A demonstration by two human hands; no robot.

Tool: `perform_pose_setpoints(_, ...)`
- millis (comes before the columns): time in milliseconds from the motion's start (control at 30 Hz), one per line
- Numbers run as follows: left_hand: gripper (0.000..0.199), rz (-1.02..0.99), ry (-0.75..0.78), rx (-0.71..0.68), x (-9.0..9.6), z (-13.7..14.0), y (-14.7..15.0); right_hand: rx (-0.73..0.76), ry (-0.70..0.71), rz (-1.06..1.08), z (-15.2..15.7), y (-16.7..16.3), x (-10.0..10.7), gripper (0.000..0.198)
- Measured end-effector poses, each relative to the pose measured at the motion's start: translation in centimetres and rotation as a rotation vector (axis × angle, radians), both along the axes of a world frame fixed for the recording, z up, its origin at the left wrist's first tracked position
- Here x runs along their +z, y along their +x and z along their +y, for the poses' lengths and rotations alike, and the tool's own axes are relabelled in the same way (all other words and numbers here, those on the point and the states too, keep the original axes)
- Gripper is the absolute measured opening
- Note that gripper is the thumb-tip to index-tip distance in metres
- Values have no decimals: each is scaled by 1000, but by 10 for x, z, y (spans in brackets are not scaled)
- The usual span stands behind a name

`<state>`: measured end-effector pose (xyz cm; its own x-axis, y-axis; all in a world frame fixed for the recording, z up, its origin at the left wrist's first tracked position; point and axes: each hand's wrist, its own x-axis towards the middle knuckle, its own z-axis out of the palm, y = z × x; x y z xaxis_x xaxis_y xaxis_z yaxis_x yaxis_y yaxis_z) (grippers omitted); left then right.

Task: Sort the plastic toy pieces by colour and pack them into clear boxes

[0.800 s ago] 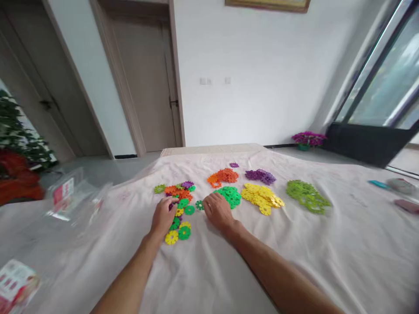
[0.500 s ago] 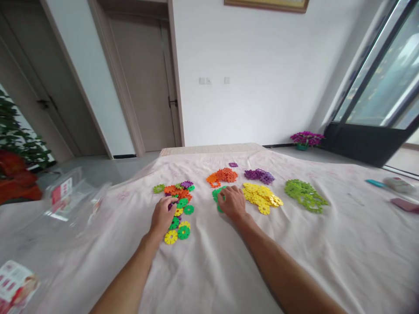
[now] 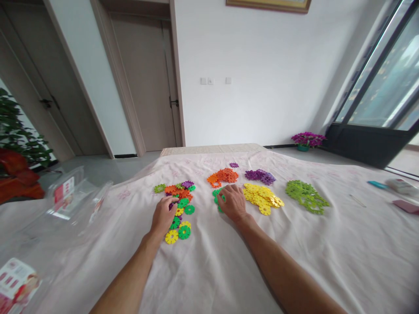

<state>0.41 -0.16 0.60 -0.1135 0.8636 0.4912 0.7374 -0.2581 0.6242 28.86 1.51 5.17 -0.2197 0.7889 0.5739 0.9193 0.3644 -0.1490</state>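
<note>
Flat plastic notched discs lie in groups on a pale cloth. My left hand [image 3: 164, 213] is at the near left edge of a mixed pile, its fingers curled in among an orange cluster [image 3: 180, 192], a green disc [image 3: 189, 209] and a purple piece. Fingertips are partly hidden, so what they pinch is unclear. Closer to me lies a yellow disc [image 3: 171, 237] beside another green one. My right hand [image 3: 233, 201] rests with bent fingers over a small pile of green discs [image 3: 216, 194], covering most of it; its fingertips are out of sight.
Sorted piles sit beyond and right of my right hand: orange [image 3: 225, 175], purple [image 3: 260, 176], yellow [image 3: 262, 196] and light green [image 3: 306, 196]. One purple disc [image 3: 233, 165] lies apart. Clear plastic packaging [image 3: 65, 205] is at left. A blue item [image 3: 377, 184] and a pink one [image 3: 406, 206] lie far right.
The view has shifted very slightly. Both hands stay at the same piles, with no clear movement of any disc.
</note>
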Motion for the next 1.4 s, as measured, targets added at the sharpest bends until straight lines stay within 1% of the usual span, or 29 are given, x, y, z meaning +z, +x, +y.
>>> perform_pose_setpoints(133,25,3,1,3,-1,0,0,339,-57,2,-12,-24,1,16)
perform_pose_setpoints(167,25,4,1,2,-1,0,-1,415,-78,-9,-16,-30,0,18)
perform_pose_setpoints(233,26,9,4,-5,-2,0,-1,526,-126,-42,-21,-42,-4,27)
perform_pose_setpoints(300,26,11,8,-10,-1,0,-1,584,-177,-79,-26,-50,-8,36)
perform_pose_setpoints(400,25,6,11,-5,-1,0,-1,628,-224,-116,-29,-55,-11,40)
perform_pose_setpoints(467,25,6,10,-2,0,0,0,651,-223,-120,-30,-56,-9,39)
perform_pose_setpoints(567,25,14,8,-6,0,0,-1,662,-224,-131,-30,-57,-5,30)
perform_pose_setpoints(733,26,14,0,-2,1,-1,-1,589,-203,-193,-32,-66,-3,29)
perform_pose_setpoints(833,26,12,-12,1,1,-1,0,554,-184,-230,-32,-69,-7,22)
perform_pose_setpoints(933,25,10,-16,-2,2,-2,0,460,-174,-182,-28,-65,-9,22)
perform_pose_setpoints(1033,25,8,-19,-3,1,-1,0,297,-155,-39,-17,-50,-7,25)
perform_pose_setpoints(1167,26,11,-27,-1,-1,1,-1,79,-76,119,1,-18,-3,28)
perform_pose_setpoints(1300,26,8,-22,-4,-2,2,0,-118,-65,176,14,9,-3,28)
perform_pose_setpoints(1400,27,7,-21,4,-1,1,0,-179,-60,163,18,20,-7,26)
